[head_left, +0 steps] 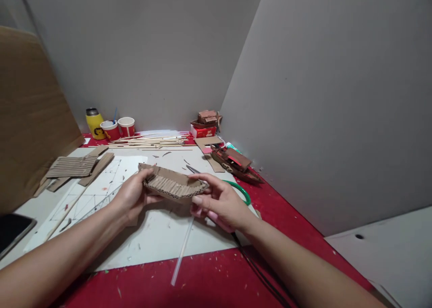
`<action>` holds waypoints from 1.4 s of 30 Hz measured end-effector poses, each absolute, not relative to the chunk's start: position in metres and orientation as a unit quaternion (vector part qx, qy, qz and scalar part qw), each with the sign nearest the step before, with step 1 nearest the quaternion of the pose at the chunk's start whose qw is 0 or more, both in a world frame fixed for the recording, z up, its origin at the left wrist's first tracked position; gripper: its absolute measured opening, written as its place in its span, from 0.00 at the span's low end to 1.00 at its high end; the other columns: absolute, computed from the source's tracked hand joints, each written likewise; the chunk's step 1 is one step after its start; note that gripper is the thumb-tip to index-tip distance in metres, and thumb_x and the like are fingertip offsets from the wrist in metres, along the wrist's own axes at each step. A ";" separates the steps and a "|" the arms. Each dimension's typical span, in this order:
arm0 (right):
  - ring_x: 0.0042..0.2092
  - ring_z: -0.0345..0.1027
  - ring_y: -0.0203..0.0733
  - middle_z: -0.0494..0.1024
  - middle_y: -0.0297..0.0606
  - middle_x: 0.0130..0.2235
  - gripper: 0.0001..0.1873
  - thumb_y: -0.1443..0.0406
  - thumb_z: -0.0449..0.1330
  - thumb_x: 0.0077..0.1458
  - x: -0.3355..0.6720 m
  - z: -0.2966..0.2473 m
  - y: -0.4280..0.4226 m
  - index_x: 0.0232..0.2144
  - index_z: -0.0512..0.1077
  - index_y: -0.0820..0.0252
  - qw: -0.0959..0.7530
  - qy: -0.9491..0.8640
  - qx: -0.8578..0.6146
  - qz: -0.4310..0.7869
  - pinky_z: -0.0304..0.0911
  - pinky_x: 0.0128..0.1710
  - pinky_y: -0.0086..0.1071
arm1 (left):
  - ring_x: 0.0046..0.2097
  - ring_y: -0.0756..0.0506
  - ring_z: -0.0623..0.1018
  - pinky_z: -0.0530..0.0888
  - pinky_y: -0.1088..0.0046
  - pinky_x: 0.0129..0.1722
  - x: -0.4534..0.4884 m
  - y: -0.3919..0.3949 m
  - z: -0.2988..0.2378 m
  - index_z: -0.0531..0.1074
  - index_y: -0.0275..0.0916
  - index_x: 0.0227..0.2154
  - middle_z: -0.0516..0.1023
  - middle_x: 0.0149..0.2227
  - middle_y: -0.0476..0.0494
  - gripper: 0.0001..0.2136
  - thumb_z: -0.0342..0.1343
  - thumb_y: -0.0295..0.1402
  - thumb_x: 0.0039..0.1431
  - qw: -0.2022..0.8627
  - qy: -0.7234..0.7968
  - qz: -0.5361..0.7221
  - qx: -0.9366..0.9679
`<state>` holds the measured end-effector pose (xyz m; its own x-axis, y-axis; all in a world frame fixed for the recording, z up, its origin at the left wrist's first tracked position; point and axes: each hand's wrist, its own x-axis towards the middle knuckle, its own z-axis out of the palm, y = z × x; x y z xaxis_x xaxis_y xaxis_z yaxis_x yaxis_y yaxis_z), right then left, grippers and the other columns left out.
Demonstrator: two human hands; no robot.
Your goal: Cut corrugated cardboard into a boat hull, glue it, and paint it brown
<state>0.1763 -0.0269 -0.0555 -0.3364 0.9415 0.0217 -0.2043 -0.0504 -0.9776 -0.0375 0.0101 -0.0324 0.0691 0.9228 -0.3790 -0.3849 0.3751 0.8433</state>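
A small cardboard boat hull (172,184) with a ribbed floor is held above the white board, between both hands. My left hand (133,193) is closed on its left end, thumb over the rim. At the other end, my right hand (224,200) pinches the hull between thumb and fingers. Partly hidden under my right hand is a pink glue gun (221,221), with a clear glue stick (182,254) sticking out and a black cord. Whether my right hand also touches the gun I cannot tell. Scissors with green handles (241,191) lie behind that hand.
A finished-looking brown model boat (236,164) lies to the right; another (206,118) sits on a red box (203,131). Thin wooden sticks (151,141), paper cups (126,127) and a yellow bottle (94,124) stand behind. Left are cardboard pieces (72,166), a drawing (91,186) and a phone (15,231).
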 end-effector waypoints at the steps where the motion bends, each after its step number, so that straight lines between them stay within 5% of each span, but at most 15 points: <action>1: 0.21 0.71 0.33 0.76 0.28 0.22 0.24 0.62 0.70 0.48 0.177 -0.054 -0.026 0.47 0.69 0.55 0.459 -0.508 -0.353 0.638 0.66 0.21 0.24 | 0.33 0.44 0.79 0.80 0.68 0.24 -0.038 0.009 -0.030 0.73 0.35 0.42 0.78 0.39 0.39 0.10 0.52 0.29 0.60 0.686 0.468 0.478 0.287; 7: 0.20 0.76 0.41 0.81 0.37 0.22 0.18 0.56 0.69 0.50 0.186 -0.049 -0.015 0.35 0.66 0.58 0.460 -0.439 -0.318 0.703 0.68 0.17 0.25 | 0.33 0.41 0.83 0.81 0.70 0.24 -0.045 0.007 -0.024 0.71 0.37 0.48 0.79 0.38 0.39 0.14 0.53 0.39 0.63 0.752 0.397 0.417 0.321; 16: 0.16 0.66 0.30 0.76 0.29 0.18 0.18 0.51 0.62 0.57 0.205 -0.057 0.007 0.31 0.68 0.60 0.491 -0.335 -0.250 0.764 0.60 0.16 0.20 | 0.27 0.43 0.82 0.80 0.70 0.24 -0.050 0.011 -0.027 0.71 0.31 0.42 0.81 0.33 0.31 0.16 0.44 0.39 0.69 0.767 0.386 0.418 0.298; 24: 0.15 0.58 0.29 0.70 0.27 0.16 0.22 0.48 0.57 0.60 0.209 -0.048 0.009 0.25 0.67 0.59 0.484 -0.273 -0.220 0.802 0.51 0.16 0.22 | 0.23 0.51 0.79 0.78 0.79 0.22 -0.052 0.020 -0.040 0.71 0.31 0.34 0.80 0.30 0.41 0.05 0.50 0.22 0.62 0.694 0.455 0.479 0.287; 29: 0.16 0.59 0.30 0.72 0.30 0.17 0.22 0.50 0.52 0.64 0.208 -0.045 0.006 0.26 0.68 0.59 0.481 -0.245 -0.221 0.812 0.52 0.17 0.23 | 0.19 0.53 0.74 0.73 0.81 0.18 -0.051 0.022 -0.042 0.70 0.33 0.28 0.75 0.23 0.46 0.09 0.49 0.21 0.62 0.684 0.459 0.485 0.293; 34: 0.14 0.57 0.30 0.70 0.29 0.16 0.23 0.52 0.47 0.66 0.207 -0.042 0.003 0.27 0.68 0.59 0.487 -0.228 -0.215 0.815 0.51 0.16 0.23 | 0.17 0.54 0.68 0.67 0.82 0.15 -0.047 0.016 -0.038 0.61 0.37 0.18 0.64 0.16 0.53 0.18 0.50 0.32 0.65 0.674 0.433 0.503 0.325; 38: 0.14 0.56 0.28 0.68 0.29 0.15 0.24 0.53 0.45 0.68 0.206 -0.042 0.001 0.26 0.67 0.60 0.483 -0.225 -0.211 0.819 0.50 0.15 0.20 | 0.24 0.52 0.74 0.71 0.79 0.20 -0.043 0.002 -0.025 0.72 0.35 0.30 0.78 0.30 0.47 0.03 0.61 0.27 0.55 0.649 0.406 0.520 0.380; 42: 0.14 0.56 0.27 0.66 0.27 0.14 0.23 0.54 0.47 0.67 0.201 -0.047 0.000 0.25 0.67 0.61 0.474 -0.229 -0.211 0.824 0.49 0.14 0.19 | 0.46 0.43 0.78 0.76 0.70 0.41 -0.038 -0.016 -0.009 0.74 0.40 0.47 0.78 0.48 0.40 0.19 0.66 0.27 0.50 0.657 0.333 0.499 0.456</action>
